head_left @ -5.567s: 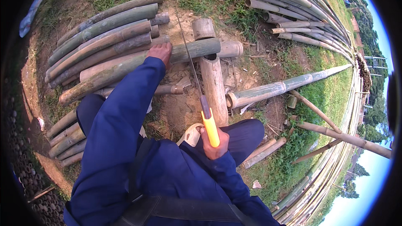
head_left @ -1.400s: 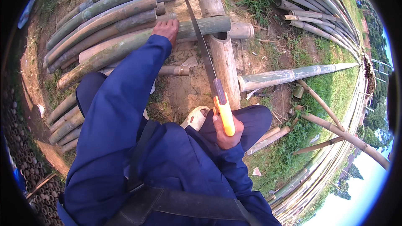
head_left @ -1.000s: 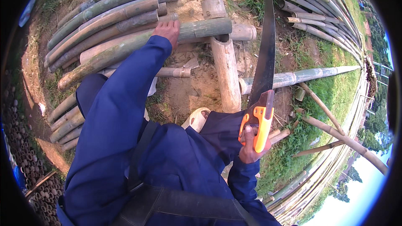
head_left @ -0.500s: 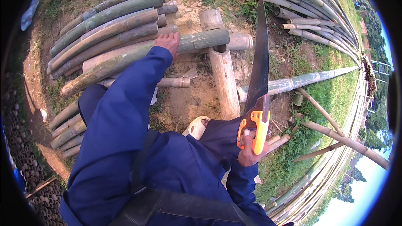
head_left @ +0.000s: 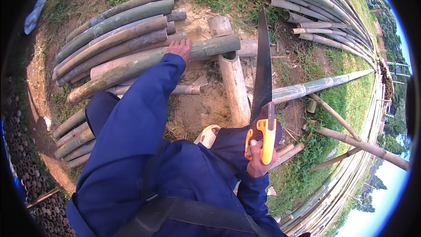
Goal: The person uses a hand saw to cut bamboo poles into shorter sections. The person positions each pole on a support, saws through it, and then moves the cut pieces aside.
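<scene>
A thick green bamboo pole (head_left: 217, 46) lies slantwise in front of me, its right end over the top of an upright-leaning bamboo post (head_left: 234, 90). My left hand (head_left: 180, 49) is closed over this pole, gripping it from above. In my right hand (head_left: 262, 162) is a handsaw (head_left: 263, 70) with an orange handle and a long dark blade. The fingers wrap the handle, and the blade points away from me, to the right of the pole's cut end and apart from it. A short bamboo piece (head_left: 220, 25) sits just beyond the pole.
Several cut bamboo lengths (head_left: 118, 17) lie side by side at the left. Long poles (head_left: 324, 0) are stacked at the far right, and a single green pole (head_left: 324, 85) runs rightward behind the saw. Crossed bamboo supports (head_left: 357, 142) stand at the right. Sawdust covers the ground (head_left: 193, 109).
The saw has moved a little to the left with my right hand, its blade now nearer the pole's end. My left hand keeps its place on the pole.
</scene>
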Demonstrator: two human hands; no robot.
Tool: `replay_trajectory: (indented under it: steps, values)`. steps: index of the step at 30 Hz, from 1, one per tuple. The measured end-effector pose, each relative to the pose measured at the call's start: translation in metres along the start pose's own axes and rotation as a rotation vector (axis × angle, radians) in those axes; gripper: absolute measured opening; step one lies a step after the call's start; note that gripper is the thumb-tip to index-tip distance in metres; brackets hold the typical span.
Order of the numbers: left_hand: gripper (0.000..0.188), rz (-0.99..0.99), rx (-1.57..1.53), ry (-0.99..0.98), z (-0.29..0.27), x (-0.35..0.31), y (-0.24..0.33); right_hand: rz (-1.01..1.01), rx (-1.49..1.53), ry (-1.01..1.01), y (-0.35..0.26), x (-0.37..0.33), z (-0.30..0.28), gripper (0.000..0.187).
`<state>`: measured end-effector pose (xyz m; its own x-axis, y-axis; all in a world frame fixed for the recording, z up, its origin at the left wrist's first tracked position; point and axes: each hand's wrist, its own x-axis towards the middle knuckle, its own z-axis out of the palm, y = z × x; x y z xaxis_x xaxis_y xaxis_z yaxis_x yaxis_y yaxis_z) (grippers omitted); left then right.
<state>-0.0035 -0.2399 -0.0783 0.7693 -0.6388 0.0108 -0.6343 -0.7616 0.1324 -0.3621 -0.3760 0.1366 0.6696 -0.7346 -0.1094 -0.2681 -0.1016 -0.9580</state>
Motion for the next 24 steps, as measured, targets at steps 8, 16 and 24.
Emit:
replay_trajectory:
  steps: [8, 16, 24]
  values:
    - [0.061, 0.0, -0.085, -0.112, -0.017, -0.003, -0.01, 0.003, -0.012, -0.209, -0.001, -0.01, 0.008, 0.008]
    - [0.066, -0.035, -0.13, -0.254, -0.031, 0.01, -0.011, -0.018, -0.155, -0.366, 0.014, 0.021, 0.026, 0.022]
    - [0.068, -0.038, -0.103, -0.221, -0.023, 0.005, -0.011, 0.058, -0.216, -0.374, 0.029, 0.019, 0.026, 0.025]
